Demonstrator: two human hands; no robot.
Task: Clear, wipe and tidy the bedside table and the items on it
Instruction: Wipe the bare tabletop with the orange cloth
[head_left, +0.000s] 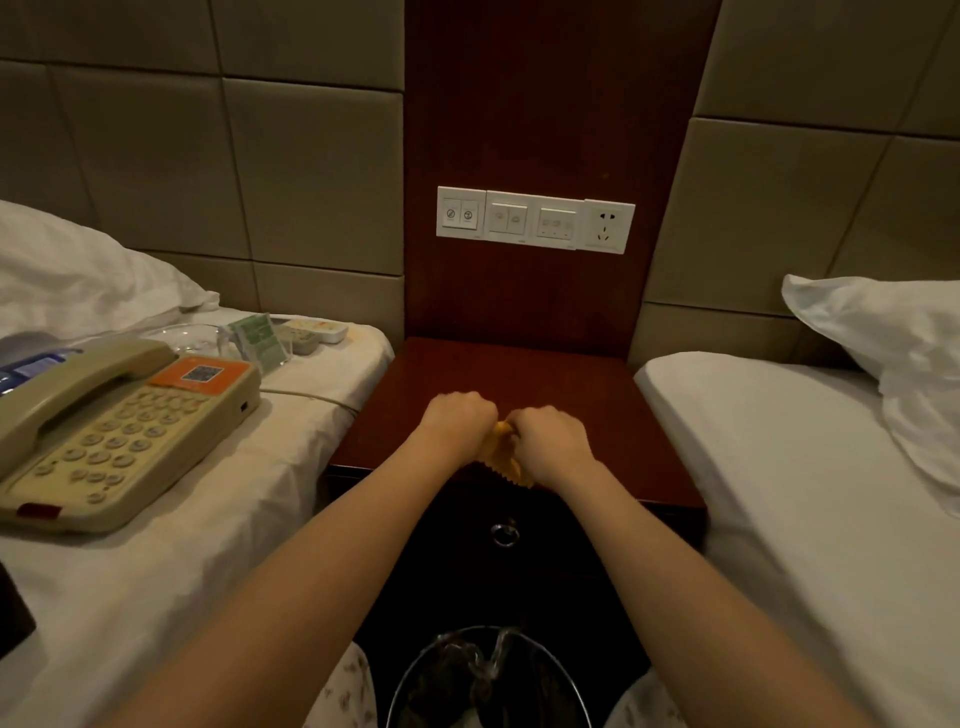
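Gripping a yellow cloth (503, 453), left hand (457, 423) and right hand (551, 440) mostly hide it

QR code (202, 372) on orange sticker (228, 370) on telephone (104, 436), other lettering unreadable

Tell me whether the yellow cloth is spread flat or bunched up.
Bunched up: the yellow cloth is gathered between the left hand and right hand, which both grip it.
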